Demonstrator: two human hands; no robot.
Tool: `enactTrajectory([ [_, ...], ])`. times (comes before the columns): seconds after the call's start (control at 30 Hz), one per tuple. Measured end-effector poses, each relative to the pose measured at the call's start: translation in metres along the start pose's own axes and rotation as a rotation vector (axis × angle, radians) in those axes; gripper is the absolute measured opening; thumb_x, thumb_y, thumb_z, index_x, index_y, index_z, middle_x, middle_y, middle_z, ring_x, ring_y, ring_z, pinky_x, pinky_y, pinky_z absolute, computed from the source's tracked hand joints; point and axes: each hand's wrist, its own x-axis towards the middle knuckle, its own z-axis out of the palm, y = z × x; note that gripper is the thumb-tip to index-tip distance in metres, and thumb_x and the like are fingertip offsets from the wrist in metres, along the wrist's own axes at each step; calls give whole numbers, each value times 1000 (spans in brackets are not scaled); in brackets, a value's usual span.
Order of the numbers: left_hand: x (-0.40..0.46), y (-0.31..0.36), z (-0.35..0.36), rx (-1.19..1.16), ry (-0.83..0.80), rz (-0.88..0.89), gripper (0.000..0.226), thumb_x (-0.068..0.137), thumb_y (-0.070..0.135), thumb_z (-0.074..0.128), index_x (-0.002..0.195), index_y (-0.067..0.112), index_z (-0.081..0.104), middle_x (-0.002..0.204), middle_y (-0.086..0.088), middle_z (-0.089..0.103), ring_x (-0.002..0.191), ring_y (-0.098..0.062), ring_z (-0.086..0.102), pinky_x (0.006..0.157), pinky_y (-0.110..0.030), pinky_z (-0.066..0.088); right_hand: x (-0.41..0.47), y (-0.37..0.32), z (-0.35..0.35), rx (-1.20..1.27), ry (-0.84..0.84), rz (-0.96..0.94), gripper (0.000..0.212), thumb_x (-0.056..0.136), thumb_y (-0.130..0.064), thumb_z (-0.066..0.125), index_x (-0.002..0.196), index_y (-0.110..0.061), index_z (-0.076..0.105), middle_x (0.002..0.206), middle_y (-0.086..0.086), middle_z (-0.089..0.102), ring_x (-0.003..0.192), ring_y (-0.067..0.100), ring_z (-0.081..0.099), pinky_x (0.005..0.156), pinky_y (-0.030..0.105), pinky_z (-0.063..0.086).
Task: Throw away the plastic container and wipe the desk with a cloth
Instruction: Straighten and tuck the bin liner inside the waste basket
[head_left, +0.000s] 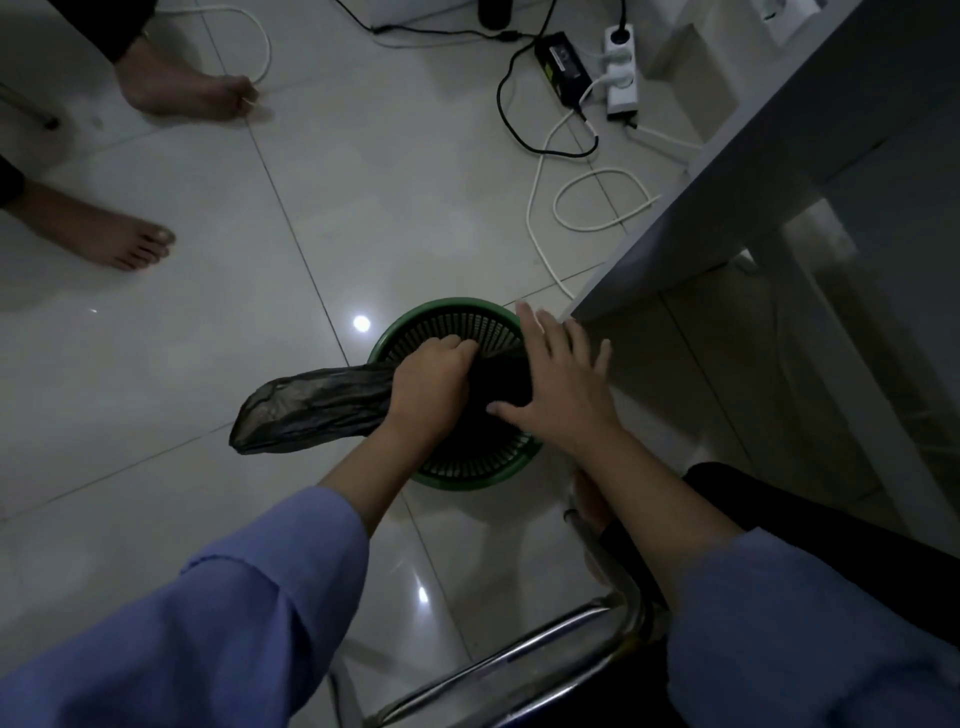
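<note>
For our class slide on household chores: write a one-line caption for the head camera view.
Left hand grips a black plastic bag over a green mesh bin; right hand spread open beside it.

floor (218, 364): smooth, shiny tiles; lamp spots shine back from them
basket (452, 470): green plastic, walls full of small holes like a net
bag (311, 405): thin black plastic, wrinkled, a bit shiny; the left hand (428, 387) grips it
sleeves (208, 623): soft blue cloth, not shiny
chair frame (519, 660): shiny metal tube, like a mirror
desk (727, 171): smooth, flat grey-white top, not shiny
cables (597, 202): smooth white and black plastic
power strip (621, 67): white hard plastic
power brick (561, 62): black plastic, dull
</note>
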Motion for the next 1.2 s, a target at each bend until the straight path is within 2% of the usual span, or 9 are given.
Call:
enactTrajectory([
  [0.13,-6,-2,-5,-41,68,-28,8,81,7,53,84,4,59,79,-13,61,73,-33,59,48,-34,37,1,2,19,-215,-158,104,76,84,-28,60,143,-28,13,137,13,44,130,37,35,106,67,8],
  [0.23,-11,-9,-7,-90,69,-62,8,85,10,50,88,6,57,83,-12,63,73,-35,60,50,-36,41,-1,16,18,-188,-118,139,27,88,-6,43,114,-11,49,110,15,63,99,33,60,92,47,42],
  [0.3,-11,-11,-8,-174,59,-114,11,88,15,49,91,8,57,86,-10,66,78,-33,61,57,-38,47,-1,22,9,111,-103,228,26,87,-1,43,110,-8,53,107,20,63,94,35,61,76,39,49],
  [0.4,-5,-5,-11,-393,70,-185,15,89,17,53,101,13,61,94,-5,70,88,-25,64,73,-38,50,3,18,-8,444,-101,168,40,84,-1,50,123,-12,50,114,20,61,103,34,58,82,35,48],
  [0.7,7,1,-11,-563,-263,-56,41,84,8,62,125,10,56,120,-6,64,114,-18,57,94,-21,38,4,-8,-18,414,-92,-79,22,76,3,50,91,-6,64,93,16,65,88,29,60,74,34,48],
  [0.8,7,-1,-11,-591,-432,-16,32,79,17,69,111,10,63,104,-2,68,100,-16,61,84,-25,43,6,-2,-24,502,-98,-72,10,72,0,58,74,-9,63,72,9,63,71,18,59,59,27,40],
  [0.9,6,0,-9,-706,-439,-93,23,76,19,73,95,6,67,90,-6,70,86,-18,65,77,-31,49,9,-7,-28,650,-104,-47,30,70,-4,67,60,-27,52,59,-9,53,56,-5,50,51,14,36],
  [1.03,4,-7,-8,-693,-338,-173,9,78,14,70,85,8,68,77,-3,69,71,-12,63,71,-29,48,9,1,-27,1092,-13,192,44,68,4,72,104,-14,55,102,9,58,87,13,56,79,23,49],
  [1.2,1,-4,-13,-677,-315,-80,19,72,-2,62,87,8,68,82,-5,69,77,-14,64,71,-27,49,-2,2,1,750,-403,83,104,58,-4,82,144,-21,25,136,11,34,121,20,43,101,33,41],
])
